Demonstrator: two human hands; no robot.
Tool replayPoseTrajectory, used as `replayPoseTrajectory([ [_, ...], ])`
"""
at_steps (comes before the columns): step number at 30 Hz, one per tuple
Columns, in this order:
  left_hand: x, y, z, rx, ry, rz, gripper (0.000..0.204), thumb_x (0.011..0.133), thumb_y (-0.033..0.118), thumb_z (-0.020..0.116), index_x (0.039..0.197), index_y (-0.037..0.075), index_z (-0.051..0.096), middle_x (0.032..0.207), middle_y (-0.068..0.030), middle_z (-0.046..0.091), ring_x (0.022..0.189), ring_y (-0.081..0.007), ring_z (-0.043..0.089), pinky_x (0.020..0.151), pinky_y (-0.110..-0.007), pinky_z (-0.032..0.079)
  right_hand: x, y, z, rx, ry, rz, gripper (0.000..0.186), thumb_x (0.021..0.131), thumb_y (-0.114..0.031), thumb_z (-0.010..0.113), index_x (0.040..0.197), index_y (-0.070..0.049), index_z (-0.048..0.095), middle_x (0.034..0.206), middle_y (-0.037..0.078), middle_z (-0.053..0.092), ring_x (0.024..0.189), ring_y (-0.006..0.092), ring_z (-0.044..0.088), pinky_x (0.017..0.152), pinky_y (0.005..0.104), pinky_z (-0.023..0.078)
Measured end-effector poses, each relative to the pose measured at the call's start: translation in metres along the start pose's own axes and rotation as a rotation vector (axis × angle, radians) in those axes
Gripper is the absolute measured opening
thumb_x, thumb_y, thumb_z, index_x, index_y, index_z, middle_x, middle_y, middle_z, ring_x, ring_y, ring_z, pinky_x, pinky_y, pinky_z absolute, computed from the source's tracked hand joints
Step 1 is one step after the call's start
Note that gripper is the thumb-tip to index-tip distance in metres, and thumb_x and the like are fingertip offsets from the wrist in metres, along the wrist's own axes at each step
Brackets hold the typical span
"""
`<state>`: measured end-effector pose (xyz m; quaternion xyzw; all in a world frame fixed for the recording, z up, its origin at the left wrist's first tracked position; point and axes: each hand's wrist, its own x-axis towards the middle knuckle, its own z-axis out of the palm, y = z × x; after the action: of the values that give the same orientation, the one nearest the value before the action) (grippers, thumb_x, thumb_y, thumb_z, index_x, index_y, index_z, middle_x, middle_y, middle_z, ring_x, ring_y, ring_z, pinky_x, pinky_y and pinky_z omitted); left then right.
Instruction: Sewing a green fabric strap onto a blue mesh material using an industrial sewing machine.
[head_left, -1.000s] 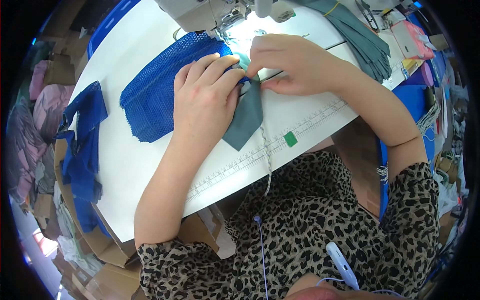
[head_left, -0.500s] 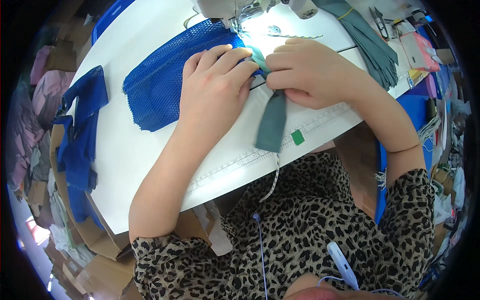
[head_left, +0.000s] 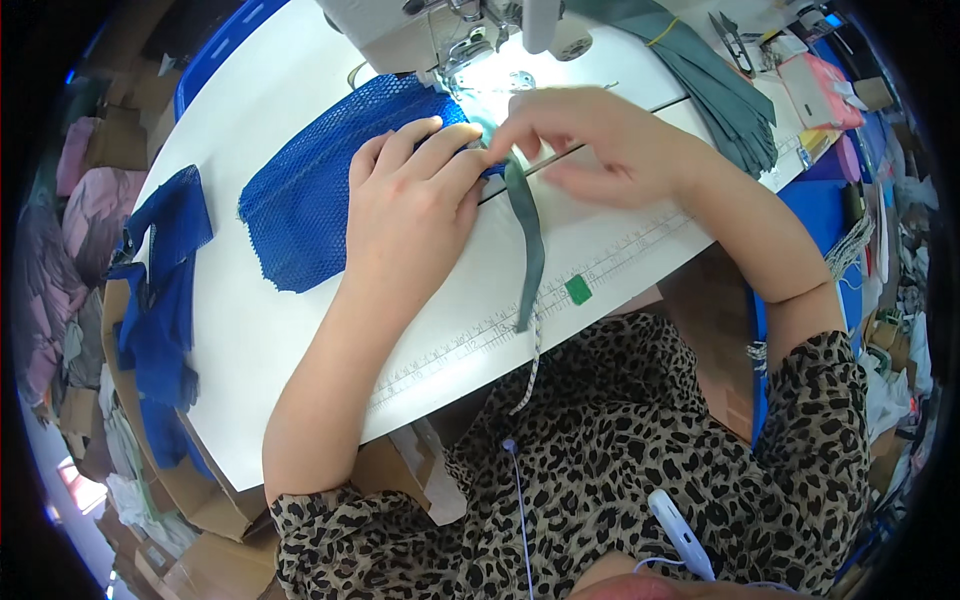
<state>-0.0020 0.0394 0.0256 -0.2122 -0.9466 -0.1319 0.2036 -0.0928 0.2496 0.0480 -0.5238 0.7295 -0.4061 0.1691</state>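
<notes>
My left hand (head_left: 410, 205) rests with bent fingers on the blue mesh fabric (head_left: 300, 190), gripping its right edge just below the presser foot of the white sewing machine (head_left: 440, 40). A grey-green strip (head_left: 528, 250) runs from beside those fingertips down toward the table's front edge, over a thin braided cord (head_left: 532, 365). My right hand (head_left: 575, 145), blurred, is right of the strip, index finger bent close to its upper part and thumb apart. The stitching point is partly hidden by fingers and glare.
A white work table (head_left: 250, 360) has a printed ruler along its front. Blue fabric scraps (head_left: 165, 290) hang over its left side. At back right lie grey-green strips (head_left: 710, 100), thread snips (head_left: 738, 45) and a pink packet (head_left: 810, 90). Cardboard boxes (head_left: 215, 555) stand below left.
My right thumb and finger have parted from their pinch on the strip half a second ago. The strip has narrowed into a twisted, hanging shape. My left hand stays on the mesh.
</notes>
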Motion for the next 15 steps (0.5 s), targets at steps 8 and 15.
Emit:
replayPoseTrajectory([
  [8,0.003,0.001,0.002,-0.003,-0.022,0.033,0.018,0.080,0.009,0.072,0.098,0.013,0.071,0.111,0.0000,0.068,0.114,-0.0227,0.060,0.100,-0.042,0.042,-0.002,0.028,0.010,-0.412,0.118,-0.134,0.031,0.076,0.005,0.051,0.102,-0.007,0.064,0.108,0.006,0.063,0.104,0.0275,0.057,0.094,0.0399,0.047],
  [15,0.002,0.002,-0.002,-0.089,-0.072,-0.054,0.026,0.081,0.004,0.065,0.106,0.009,0.062,0.109,-0.0106,0.067,0.115,-0.0262,0.060,0.102,-0.045,0.042,-0.001,0.036,0.012,-0.343,0.118,-0.151,0.036,0.073,0.012,0.046,0.097,-0.005,0.067,0.112,0.006,0.062,0.105,0.0270,0.057,0.093,0.0383,0.045],
])
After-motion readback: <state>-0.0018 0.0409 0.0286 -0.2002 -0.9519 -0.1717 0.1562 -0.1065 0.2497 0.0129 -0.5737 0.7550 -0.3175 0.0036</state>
